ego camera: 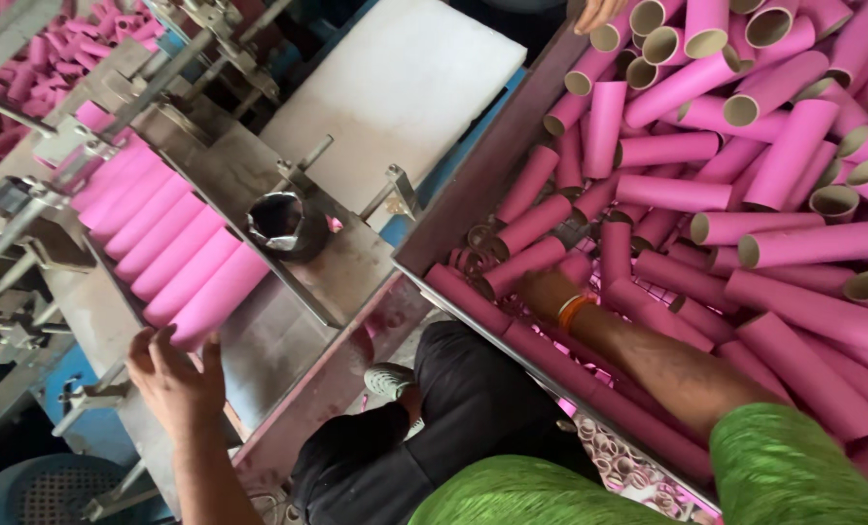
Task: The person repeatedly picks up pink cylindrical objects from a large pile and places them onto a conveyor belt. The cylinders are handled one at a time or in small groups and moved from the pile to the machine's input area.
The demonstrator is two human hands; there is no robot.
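My left hand rests with spread fingers against the end of the nearest pink cardboard tube, one of a row of tubes lying side by side on a metal feed ramp. My right hand reaches down into a large bin heaped with loose pink tubes. Its fingers are buried among the tubes, so what it holds is hidden. An orange band is on that wrist.
A metal cup-shaped part stands on the machine beside the ramp. A white board lies behind it. More pink tubes pile at the far left. Another person's hand shows at the top. A blue basket sits lower left.
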